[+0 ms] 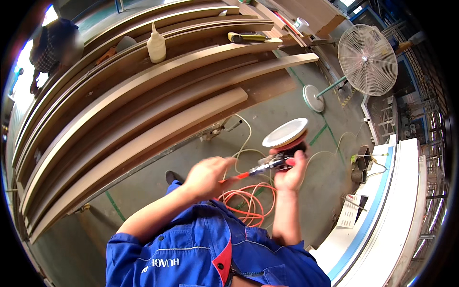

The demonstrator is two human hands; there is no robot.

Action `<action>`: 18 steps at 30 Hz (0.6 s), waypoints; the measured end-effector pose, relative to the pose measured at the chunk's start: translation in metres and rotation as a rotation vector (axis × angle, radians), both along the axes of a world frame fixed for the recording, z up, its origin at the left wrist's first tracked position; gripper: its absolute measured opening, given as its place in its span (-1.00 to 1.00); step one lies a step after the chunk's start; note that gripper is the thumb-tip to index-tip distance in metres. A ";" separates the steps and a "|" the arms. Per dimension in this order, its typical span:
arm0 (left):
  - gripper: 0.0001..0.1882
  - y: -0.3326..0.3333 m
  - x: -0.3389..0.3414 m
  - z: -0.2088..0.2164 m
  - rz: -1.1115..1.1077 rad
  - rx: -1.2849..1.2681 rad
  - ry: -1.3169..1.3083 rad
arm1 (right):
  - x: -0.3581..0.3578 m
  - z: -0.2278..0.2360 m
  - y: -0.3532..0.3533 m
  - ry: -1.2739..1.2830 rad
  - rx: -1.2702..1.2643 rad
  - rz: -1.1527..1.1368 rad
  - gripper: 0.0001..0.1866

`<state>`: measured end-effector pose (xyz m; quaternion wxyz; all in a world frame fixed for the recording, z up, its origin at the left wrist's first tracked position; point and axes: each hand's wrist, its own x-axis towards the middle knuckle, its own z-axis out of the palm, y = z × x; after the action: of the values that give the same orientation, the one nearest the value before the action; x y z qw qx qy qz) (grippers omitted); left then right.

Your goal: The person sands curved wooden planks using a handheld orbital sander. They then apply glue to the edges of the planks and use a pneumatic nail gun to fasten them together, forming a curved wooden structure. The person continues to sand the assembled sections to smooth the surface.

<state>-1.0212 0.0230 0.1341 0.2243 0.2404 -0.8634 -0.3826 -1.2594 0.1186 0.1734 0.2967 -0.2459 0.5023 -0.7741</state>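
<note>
An air-powered disc sander (286,146) is raised in front of my body, its round white pad tilted upward. My right hand (290,176) is closed around the sander's body, thumb up along its side. A metal coupling (263,167) joins the sander to an orange air hose (242,176). My left hand (206,176) is closed at the hose just behind this coupling, though its fingers are slightly blurred. More of the orange hose lies in loops (256,203) on the floor below my hands.
Long curved wooden boards (191,112) lie side by side on a rack at the left, bearing a glue bottle (156,47) and a yellow-black tool (246,37). A floor fan (367,60) stands far right, above a white-and-blue bench (382,205). Another person (55,48) is at the far left.
</note>
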 end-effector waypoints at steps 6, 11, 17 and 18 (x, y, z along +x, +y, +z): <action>-0.22 -0.076 0.160 -0.035 0.548 -0.430 -0.456 | -0.051 0.028 -0.011 0.336 0.065 -0.237 -0.39; -0.13 -0.089 0.198 -0.044 0.531 -0.392 -0.556 | -0.055 0.017 -0.015 0.497 0.332 -0.281 -0.38; -0.31 -0.072 0.096 -0.024 0.054 -0.019 -0.065 | -0.011 0.009 -0.065 0.078 0.158 -0.171 -0.65; -0.37 -0.066 0.072 -0.017 -0.063 0.122 0.002 | 0.006 0.021 -0.079 -0.011 0.173 -0.206 -0.66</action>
<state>-0.9494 -0.0428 0.1168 0.1981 0.2261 -0.8453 -0.4417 -1.2533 0.0399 0.1942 0.2384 -0.1620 0.5882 -0.7556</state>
